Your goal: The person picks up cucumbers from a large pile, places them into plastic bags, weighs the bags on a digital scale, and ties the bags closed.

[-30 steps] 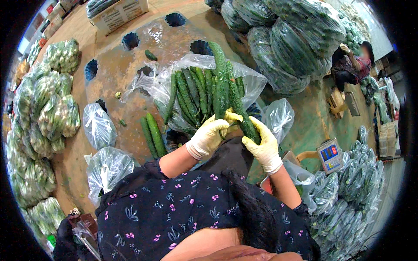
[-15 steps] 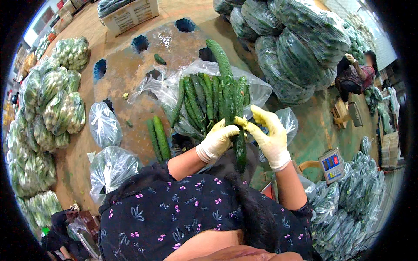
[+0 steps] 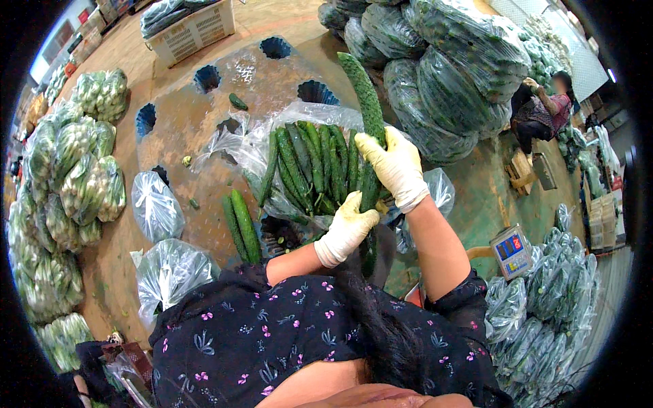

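A long, slightly curved cucumber (image 3: 367, 95) stands up in front of me, pointing away. My right hand (image 3: 396, 166), in a pale yellow glove, is closed around its middle. The gloved left hand (image 3: 347, 230) closes on the lower part; its fingertips are partly hidden. Below the left hand, a dark green cucumber length (image 3: 369, 255) shows over my lap; I cannot tell whether it is the same cucumber. Just beyond my hands, several cucumbers (image 3: 299, 160) lie side by side on an open clear plastic bag (image 3: 315, 112). Two more cucumbers (image 3: 243, 224) rest left of them.
Under the bag is a worn brown platform (image 3: 183, 129) with several blue-lined holes. Tied clear bags (image 3: 158, 204) sit at left, beyond them bagged pale vegetables (image 3: 81, 143). Large bagged cucumber bundles (image 3: 442, 88) rise at right. A scale display (image 3: 511, 251) stands nearer; another person (image 3: 544, 112) sits far right.
My right hand has gone from spread fingers beside the cucumber to a closed grip around its middle. The left hand has shifted slightly lower. The cucumber's upper end has moved to the right.
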